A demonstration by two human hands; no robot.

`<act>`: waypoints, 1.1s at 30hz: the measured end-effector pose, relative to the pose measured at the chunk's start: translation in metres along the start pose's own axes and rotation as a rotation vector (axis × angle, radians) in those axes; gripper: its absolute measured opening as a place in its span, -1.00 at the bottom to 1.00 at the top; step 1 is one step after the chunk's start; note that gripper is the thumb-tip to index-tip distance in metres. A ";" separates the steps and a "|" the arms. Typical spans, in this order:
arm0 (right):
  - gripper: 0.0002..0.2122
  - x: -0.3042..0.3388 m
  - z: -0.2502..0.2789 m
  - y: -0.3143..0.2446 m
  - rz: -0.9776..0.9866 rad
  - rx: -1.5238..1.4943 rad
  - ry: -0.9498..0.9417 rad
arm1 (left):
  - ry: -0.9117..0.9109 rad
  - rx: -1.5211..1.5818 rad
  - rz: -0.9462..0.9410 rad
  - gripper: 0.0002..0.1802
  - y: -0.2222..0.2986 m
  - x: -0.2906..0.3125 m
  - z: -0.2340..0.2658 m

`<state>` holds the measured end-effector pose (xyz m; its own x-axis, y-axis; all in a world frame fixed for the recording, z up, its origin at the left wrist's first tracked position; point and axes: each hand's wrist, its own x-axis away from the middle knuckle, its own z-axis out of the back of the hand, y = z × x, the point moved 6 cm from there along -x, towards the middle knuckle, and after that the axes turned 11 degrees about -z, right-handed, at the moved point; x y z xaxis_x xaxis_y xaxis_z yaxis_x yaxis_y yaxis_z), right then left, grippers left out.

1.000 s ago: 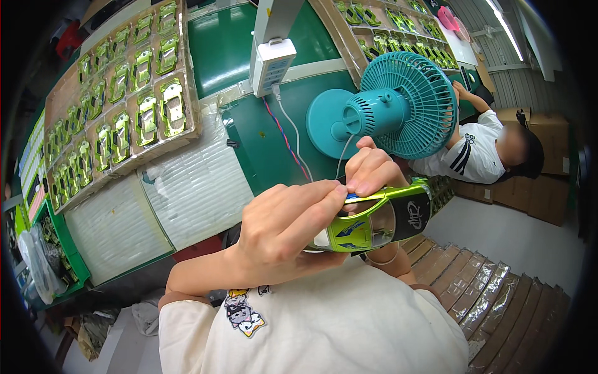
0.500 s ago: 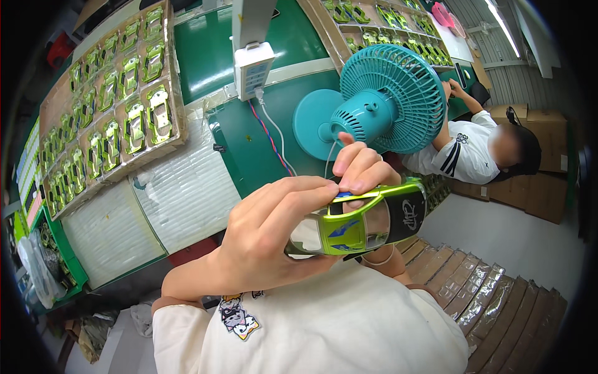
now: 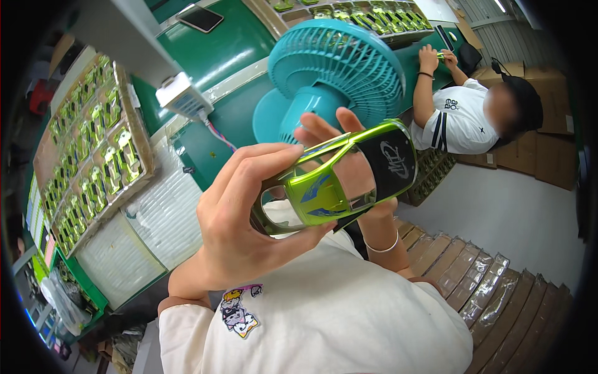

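Observation:
A toy car body shell (image 3: 319, 197), glossy lime green with a black hood and blue flame-like marks on the roof, is tilted in front of my chest. My left hand (image 3: 233, 209) grips its left end, fingers along the upper edge and thumb along the lower edge. Behind the shell is my right hand (image 3: 379, 218), its fingers stretched up and apart past the upper edge. Part of its palm shows through the car's window opening. Whether the right hand touches the shell's far side is hidden. A dark strip sticks out below the shell.
A teal fan (image 3: 336, 75) stands on the green table just beyond my hands. Trays of green shells (image 3: 93, 149) lie at left and far back. A white power strip (image 3: 184, 96) hangs on a post, near a phone (image 3: 200, 18). A co-worker (image 3: 461, 112) sits at right; flat cartons (image 3: 479, 293) stand below.
My right fingers have left the shell's upper edge and opened out behind it. The shell has tilted, its roof turned more toward me. My view has shifted; the fan appears further left.

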<state>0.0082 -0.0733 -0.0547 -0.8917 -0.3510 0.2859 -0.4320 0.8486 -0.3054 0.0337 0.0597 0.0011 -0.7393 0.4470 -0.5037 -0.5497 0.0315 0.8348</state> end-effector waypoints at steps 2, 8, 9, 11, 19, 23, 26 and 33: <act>-0.09 0.003 -0.003 -0.010 0.182 0.272 -0.206 | -0.022 -0.012 0.020 -0.30 -0.001 -0.013 -0.013; 0.10 0.008 0.008 -0.053 0.312 0.574 -0.304 | -0.040 -0.007 0.041 -0.35 -0.005 -0.049 -0.050; 0.09 0.008 0.009 -0.062 0.352 0.596 -0.344 | -0.030 -0.014 0.018 -0.38 -0.005 -0.057 -0.056; 0.07 0.010 0.015 -0.076 0.315 0.522 -0.267 | -0.057 -0.006 0.014 -0.37 -0.009 -0.071 -0.067; -0.02 0.007 0.030 -0.148 0.339 0.378 -0.251 | -0.225 0.067 0.082 -0.30 -0.012 -0.122 -0.106; -0.28 -0.005 0.054 -0.226 0.619 0.498 -0.106 | -0.131 -0.122 -0.010 -0.27 -0.015 -0.137 -0.089; -0.44 -0.047 0.103 -0.309 0.584 0.627 0.330 | 0.163 -0.113 0.100 -0.34 -0.028 -0.124 -0.057; -0.34 -0.243 0.148 -0.381 0.393 1.982 1.003 | 0.506 -0.308 0.346 -0.42 -0.032 -0.083 -0.011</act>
<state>0.3693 -0.3703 -0.1423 -0.8808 0.4726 0.0293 -0.4236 -0.7589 -0.4946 0.1087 0.0112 0.0135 -0.9419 -0.0900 -0.3236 -0.2790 -0.3267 0.9030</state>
